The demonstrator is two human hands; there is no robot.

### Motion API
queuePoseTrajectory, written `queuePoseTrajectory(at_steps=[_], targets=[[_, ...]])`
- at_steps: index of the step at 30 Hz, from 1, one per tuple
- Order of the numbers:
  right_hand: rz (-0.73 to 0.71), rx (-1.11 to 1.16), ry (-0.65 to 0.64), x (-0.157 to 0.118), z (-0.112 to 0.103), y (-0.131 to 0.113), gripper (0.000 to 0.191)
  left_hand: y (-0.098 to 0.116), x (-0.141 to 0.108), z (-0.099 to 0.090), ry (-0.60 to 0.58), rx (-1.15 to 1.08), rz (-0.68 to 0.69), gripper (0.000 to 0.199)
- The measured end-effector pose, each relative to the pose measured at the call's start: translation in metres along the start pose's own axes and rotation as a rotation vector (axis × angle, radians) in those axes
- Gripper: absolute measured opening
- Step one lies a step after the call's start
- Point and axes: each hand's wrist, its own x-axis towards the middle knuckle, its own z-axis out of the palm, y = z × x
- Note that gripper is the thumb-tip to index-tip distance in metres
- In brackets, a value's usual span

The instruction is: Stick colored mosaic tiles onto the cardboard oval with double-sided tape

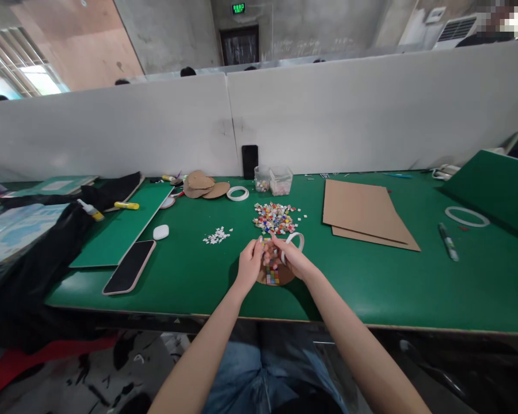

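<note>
My right hand (294, 257) is closed round a thin roll of white tape (301, 240), whose ring stands up beside the thumb. Close by on the left, my left hand (250, 263) has thumb and fingers pinched together; whatever is between them is too small to make out. Both hands hover over a round cardboard disc (288, 277), partly hiding it. Rows of small coloured square tiles (272, 275) cover a strip of the disc. Just beyond my hands lies a heap of loose mosaic tiles (274, 218).
White chips (217, 236) lie left of the heap. Behind stand clear tile containers (280, 181) and a black phone (250, 161). Cardboard sheets (362, 210) are right; cardboard discs (198, 183), another tape roll (237, 194) and a pink-edged phone (130, 267) left. A white partition (349, 115) closes the back.
</note>
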Motion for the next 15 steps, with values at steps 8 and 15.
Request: queuePoseTrajectory(at_steps=[8, 15], targets=[[0.055, 0.346, -0.161, -0.006, -0.018, -0.004, 0.024, -0.006, 0.001, -0.003, 0.044, -0.047, 0.007, 0.037], [0.046, 0.387, -0.140, -0.005, -0.021, -0.002, 0.022, -0.009, -0.001, -0.003, 0.034, -0.062, 0.001, 0.039]])
